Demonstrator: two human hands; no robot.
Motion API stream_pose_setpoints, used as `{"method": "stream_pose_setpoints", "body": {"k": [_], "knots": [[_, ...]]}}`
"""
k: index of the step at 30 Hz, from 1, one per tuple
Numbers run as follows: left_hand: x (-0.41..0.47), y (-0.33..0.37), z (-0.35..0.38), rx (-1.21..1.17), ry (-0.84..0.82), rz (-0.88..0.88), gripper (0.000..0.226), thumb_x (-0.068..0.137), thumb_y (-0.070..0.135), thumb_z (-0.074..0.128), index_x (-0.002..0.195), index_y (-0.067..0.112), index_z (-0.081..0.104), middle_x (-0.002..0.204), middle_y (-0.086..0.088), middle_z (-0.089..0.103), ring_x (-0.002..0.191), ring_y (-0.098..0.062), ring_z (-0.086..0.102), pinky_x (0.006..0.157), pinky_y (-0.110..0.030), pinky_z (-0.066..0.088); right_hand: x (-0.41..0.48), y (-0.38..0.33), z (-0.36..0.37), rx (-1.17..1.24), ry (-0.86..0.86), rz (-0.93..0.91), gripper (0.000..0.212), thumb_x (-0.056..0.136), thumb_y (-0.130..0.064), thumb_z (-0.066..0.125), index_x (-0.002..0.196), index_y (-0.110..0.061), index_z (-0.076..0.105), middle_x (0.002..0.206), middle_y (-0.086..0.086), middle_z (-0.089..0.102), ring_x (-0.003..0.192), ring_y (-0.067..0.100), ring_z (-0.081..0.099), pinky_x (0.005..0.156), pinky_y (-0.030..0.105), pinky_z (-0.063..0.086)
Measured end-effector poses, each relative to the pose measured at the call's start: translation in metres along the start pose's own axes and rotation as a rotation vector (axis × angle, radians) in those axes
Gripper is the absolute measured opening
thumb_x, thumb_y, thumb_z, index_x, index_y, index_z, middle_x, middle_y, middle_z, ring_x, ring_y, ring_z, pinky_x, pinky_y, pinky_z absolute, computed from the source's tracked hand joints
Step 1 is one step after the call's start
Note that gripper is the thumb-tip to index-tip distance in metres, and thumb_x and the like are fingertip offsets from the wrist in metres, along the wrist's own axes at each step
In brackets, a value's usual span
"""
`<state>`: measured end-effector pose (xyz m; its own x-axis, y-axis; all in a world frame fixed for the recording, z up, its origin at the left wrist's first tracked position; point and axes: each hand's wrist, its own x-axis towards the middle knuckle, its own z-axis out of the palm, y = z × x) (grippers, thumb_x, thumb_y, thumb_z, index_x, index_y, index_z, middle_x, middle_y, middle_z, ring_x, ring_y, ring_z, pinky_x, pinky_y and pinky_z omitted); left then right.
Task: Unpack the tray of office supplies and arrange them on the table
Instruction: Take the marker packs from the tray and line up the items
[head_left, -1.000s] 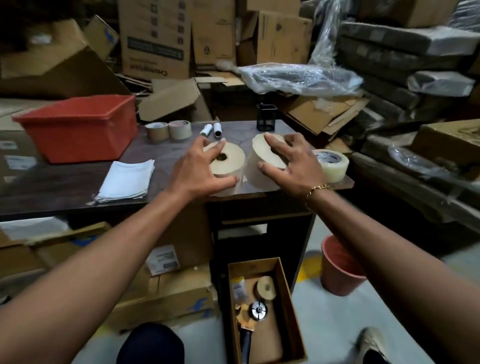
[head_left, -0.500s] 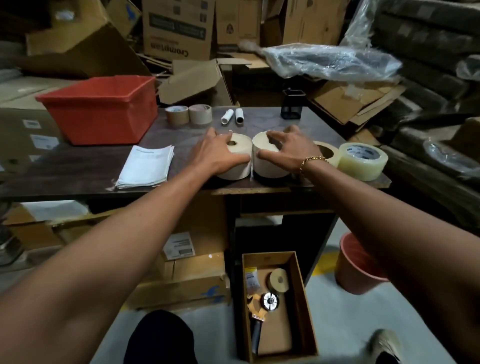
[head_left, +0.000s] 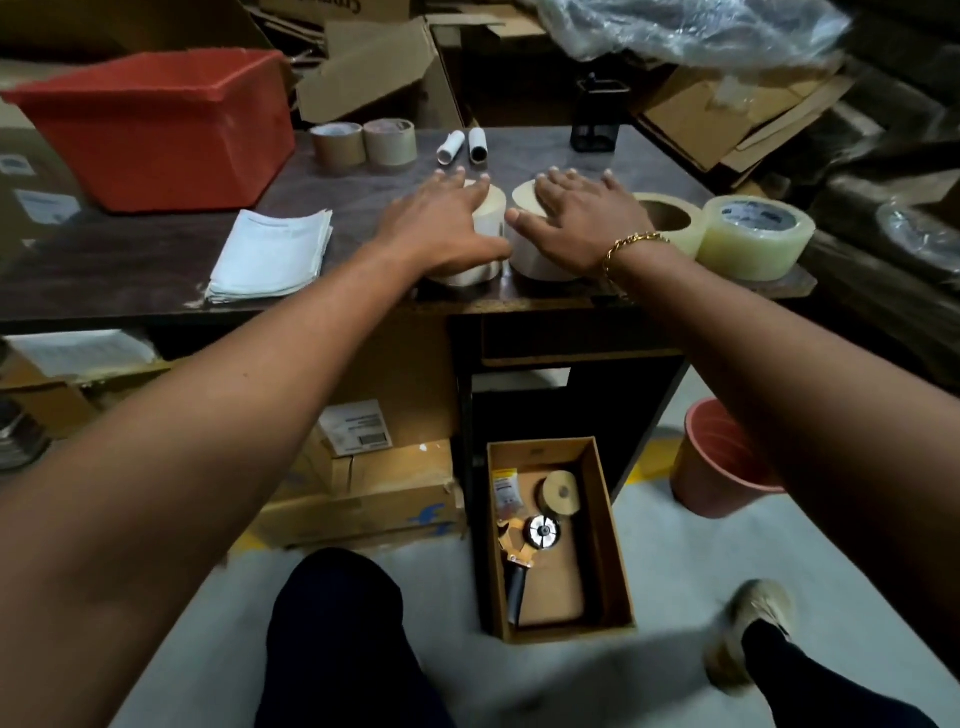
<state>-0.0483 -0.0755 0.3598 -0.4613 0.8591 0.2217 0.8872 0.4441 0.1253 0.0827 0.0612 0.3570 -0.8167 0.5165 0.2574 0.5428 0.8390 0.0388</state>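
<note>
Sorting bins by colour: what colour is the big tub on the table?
Red, the tub, clearest in the head view.

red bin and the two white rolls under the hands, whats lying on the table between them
In the head view, a stack of white papers lies between the red bin and the two white rolls, on the table.

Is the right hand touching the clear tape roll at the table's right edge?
Apart. The head view shows the right hand flat on a cream roll, with another tan roll between it and the clear tape roll.
</note>
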Motion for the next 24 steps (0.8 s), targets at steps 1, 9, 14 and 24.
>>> {"method": "stream_pose_setpoints", "body": {"k": [1, 9, 14, 24], "knots": [[0.0, 0.0, 0.0, -0.003, -0.006, -0.008, 0.089, 0.08, 0.066, 0.051, 0.155, 0.031, 0.017, 0.164, -0.001, 0.012, 0.151, -0.024, 0.01, 0.116, -0.056, 0.018, 0.0, 0.0, 0.0, 0.0, 0.006, 0.003, 0.083, 0.091, -0.072, 0.017, 0.152, -0.018, 0.028, 0.162, 0.004, 0.023, 0.149, 0.02, 0.021, 0.121, 0.049, 0.009], [-0.009, 0.002, 0.01, -0.015, 0.134, -0.019, 0.083, 0.081, 0.066, 0.042, 0.153, 0.031, 0.023, 0.163, -0.002, 0.019, 0.15, -0.024, 0.015, 0.116, -0.054, 0.018, -0.004, -0.003, 0.002, 0.061, 0.061, 0.01, 0.08, 0.091, -0.072, 0.019, 0.151, -0.021, 0.03, 0.161, 0.004, 0.026, 0.149, 0.022, 0.022, 0.12, 0.05, 0.01], [-0.046, 0.017, 0.052, 0.019, 0.645, 0.105, 0.066, 0.081, 0.056, 0.049, 0.139, 0.025, 0.047, 0.147, -0.005, 0.043, 0.141, -0.025, 0.028, 0.109, -0.044, 0.026, -0.059, -0.005, 0.004, 0.368, 0.519, -0.08, 0.052, 0.093, -0.053, 0.045, 0.132, -0.02, 0.055, 0.128, 0.002, 0.061, 0.116, 0.018, 0.056, 0.098, 0.035, 0.042], [-0.129, 0.028, 0.306, -0.114, 0.033, 0.383, 0.054, 0.078, 0.046, 0.059, 0.126, 0.022, 0.058, 0.135, -0.005, 0.052, 0.125, -0.027, 0.043, 0.095, -0.043, 0.039, -0.202, 0.023, 0.252, 1.24, 0.083, 0.468, 0.022, 0.092, -0.021, 0.058, 0.072, -0.017, 0.066, 0.068, 0.006, 0.064, 0.065, 0.025, 0.064, 0.062, 0.036, 0.05]]}}
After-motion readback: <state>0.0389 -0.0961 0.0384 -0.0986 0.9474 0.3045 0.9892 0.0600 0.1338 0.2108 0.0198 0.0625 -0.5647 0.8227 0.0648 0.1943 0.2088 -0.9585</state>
